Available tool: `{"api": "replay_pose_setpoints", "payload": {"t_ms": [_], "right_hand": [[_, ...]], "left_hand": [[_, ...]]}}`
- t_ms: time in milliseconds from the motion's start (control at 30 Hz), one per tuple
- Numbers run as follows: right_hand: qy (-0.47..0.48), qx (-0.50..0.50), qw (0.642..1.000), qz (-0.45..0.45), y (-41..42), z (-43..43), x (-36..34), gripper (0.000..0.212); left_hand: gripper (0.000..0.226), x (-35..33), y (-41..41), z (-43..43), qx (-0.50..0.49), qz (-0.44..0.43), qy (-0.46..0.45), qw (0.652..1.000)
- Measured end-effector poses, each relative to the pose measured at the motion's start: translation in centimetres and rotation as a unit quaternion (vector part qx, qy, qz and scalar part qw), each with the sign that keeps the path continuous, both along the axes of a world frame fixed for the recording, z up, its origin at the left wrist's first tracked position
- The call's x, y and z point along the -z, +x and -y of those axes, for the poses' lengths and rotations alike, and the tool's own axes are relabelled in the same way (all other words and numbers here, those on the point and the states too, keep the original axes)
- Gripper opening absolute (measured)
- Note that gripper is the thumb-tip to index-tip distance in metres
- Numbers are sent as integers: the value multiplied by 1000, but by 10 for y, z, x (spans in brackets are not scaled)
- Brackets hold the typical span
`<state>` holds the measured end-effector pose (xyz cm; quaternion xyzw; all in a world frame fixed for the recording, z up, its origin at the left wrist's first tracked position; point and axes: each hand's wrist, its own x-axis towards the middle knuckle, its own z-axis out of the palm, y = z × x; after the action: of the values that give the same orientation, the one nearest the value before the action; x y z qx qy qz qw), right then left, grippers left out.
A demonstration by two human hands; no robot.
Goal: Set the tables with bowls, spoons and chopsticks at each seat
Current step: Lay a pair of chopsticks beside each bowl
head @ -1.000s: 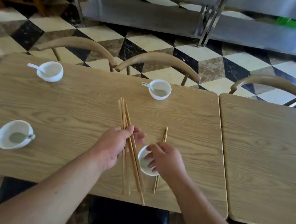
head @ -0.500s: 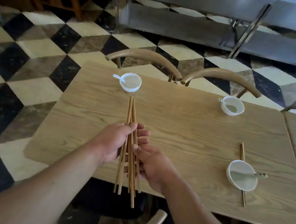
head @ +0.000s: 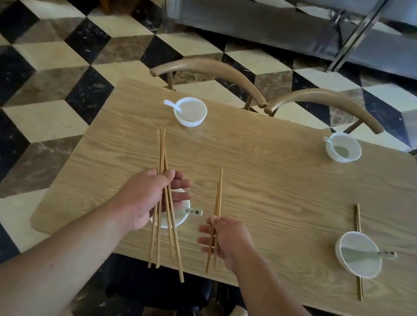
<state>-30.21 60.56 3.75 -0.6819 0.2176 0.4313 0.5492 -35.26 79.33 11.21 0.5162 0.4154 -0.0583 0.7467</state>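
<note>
The right hand [head: 227, 238] is pinching a chopstick pair [head: 219, 195] in its fingers [head: 205, 239], long axis pointing away across the surface [head: 279, 185], just right of the near-left bowl [head: 178, 221], while the left hand [head: 140, 199] is gripping the spare bundle [head: 161, 147] over it.

Soft, even light falls across the wooden table [head: 277, 196], leaving only faint shadows under the white bowls [head: 190, 111]. The checkered floor [head: 55, 51] glares pale toward the upper right; the steel shelf [head: 277, 24] reflects dully. Wide-angle distortion bows the table's edges, the frame's corners smear, and beneath the table lies dark.
</note>
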Motion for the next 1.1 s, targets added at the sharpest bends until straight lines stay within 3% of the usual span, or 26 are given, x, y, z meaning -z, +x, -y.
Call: {"api": "replay_pose_setpoints", "payload": {"t_ms": [167, 300, 367, 433, 533, 600, 667, 767, 900, 1000, 1100], "right_hand": [[-36, -25, 998, -34, 4, -15, 42, 13], [-70, -14, 997, -35, 10, -14, 56, 18], [-138, -72, 988, 6, 11, -10, 49, 16], [-193, -22, 974, 117, 10, -4, 42, 20], [-104, 111, 959, 240, 2, -25, 4, 22], [-9, 66, 974, 215, -8, -73, -27, 22], [46, -59, 989, 129, -29, -131, -53, 23], [73, -240, 966, 58, -88, -224, -83, 27], [163, -233, 955, 85, -176, -343, -116, 35], [183, -207, 957, 93, -226, -428, -138, 44], [172, -204, 959, 99, -260, -497, -151, 39]], "left_hand": [[24, 4, 6, -2, 6, -10, 13, 1000], [24, 4, 7, -10, 9, -17, 17, 1000], [25, 2, 6, -17, 4, -15, 8, 1000], [25, -2, 2, -27, 1, -9, -3, 1000], [26, -5, -7, -49, -11, 5, -22, 1000], [27, -11, -20, -73, -17, 15, -24, 999], [26, -20, -37, -105, -18, 26, -18, 999], [28, -35, -78, -176, -47, 53, -19, 997], [33, -57, -145, -285, -75, 78, -15, 994], [35, -71, -196, -356, -67, 82, 17, 994], [38, -80, -234, -421, -46, 74, 70, 994]]}}
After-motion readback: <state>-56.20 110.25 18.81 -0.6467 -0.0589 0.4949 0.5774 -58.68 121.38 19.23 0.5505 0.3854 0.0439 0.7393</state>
